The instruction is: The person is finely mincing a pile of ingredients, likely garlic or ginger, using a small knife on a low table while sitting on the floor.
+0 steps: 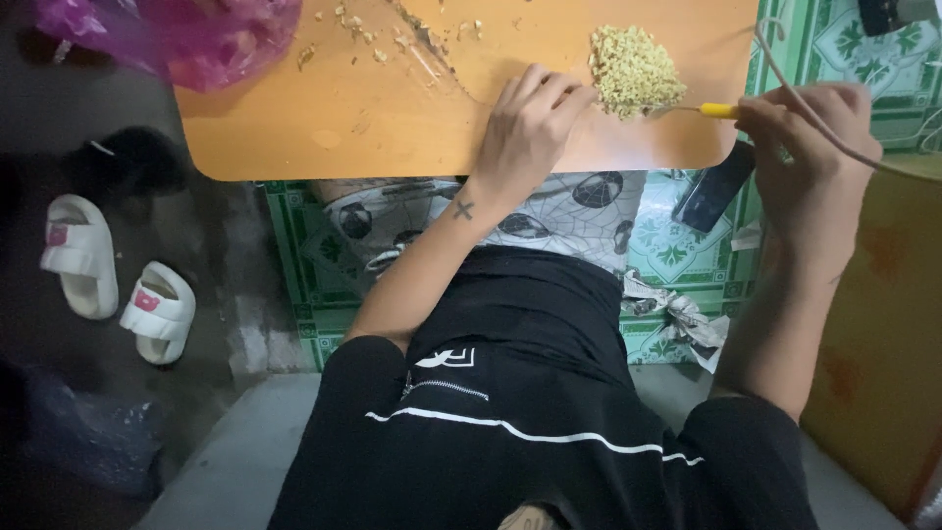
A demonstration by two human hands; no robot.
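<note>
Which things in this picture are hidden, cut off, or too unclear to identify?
Head view only:
- Knife: the right hand covers most of its yellow handle, and the blade is lost in the chopped pile.
- Left hand: the palm faces down on the board, so its underside is unseen.
- Pink bag: cut off by the top edge.
- Dark object: partly hidden under the board.

Hidden and cut-off parts

The table (392,118) runs off the top edge, and so does the pink bag (196,34) on its far left corner. The right hand (810,162) closes over most of the yellow handle (719,111), and the tool's tip is buried in the chopped heap (633,69), so its kind cannot be told. A dark phone (714,186) is partly covered by the table's edge. The black object (888,14) at the top right is cropped.
</note>
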